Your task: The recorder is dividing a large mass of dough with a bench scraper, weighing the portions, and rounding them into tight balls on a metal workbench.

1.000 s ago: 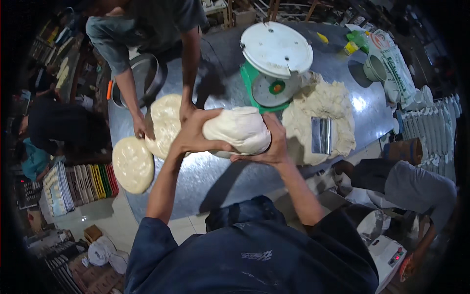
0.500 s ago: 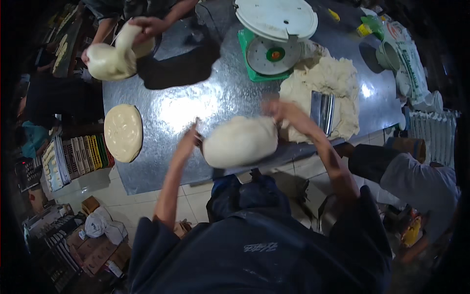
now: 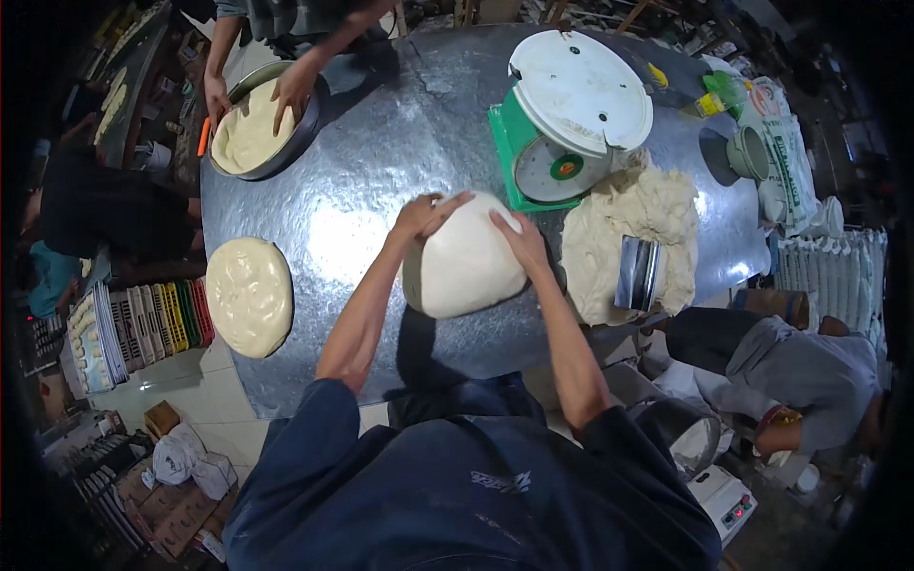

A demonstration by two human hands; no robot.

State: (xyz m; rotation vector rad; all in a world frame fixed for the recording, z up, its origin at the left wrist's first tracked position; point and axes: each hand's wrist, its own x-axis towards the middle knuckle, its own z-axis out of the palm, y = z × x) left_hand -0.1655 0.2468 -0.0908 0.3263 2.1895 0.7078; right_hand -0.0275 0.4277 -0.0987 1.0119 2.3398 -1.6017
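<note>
A smooth pale lump of dough (image 3: 468,271) is at the middle of the metal table (image 3: 381,124), gripped between my two hands. My left hand (image 3: 428,217) curls over its upper left side, fingers on top. On the upper right side, my right hand (image 3: 519,240) presses with the thumb and fingers around the dough. The undersides of both hands are hidden. To the right lies a big rough mass of dough (image 3: 595,252) with a shiny metal dough scraper (image 3: 636,273) resting on it. Farther left sits a flat, glossy round of dough (image 3: 249,297).
A green scale (image 3: 509,143) with a white round top stands beyond my right hand. At the far left, another person's hands (image 3: 295,90) touch dough in a round metal bowl (image 3: 309,128). A grey bowl (image 3: 747,152) sits far right; a person (image 3: 804,371) bends at the right.
The dough, blurred near the table's front edge before, is now farther forward, with my hands closed in on it. The other person's dough has gone from held up to lying in the bowl.
</note>
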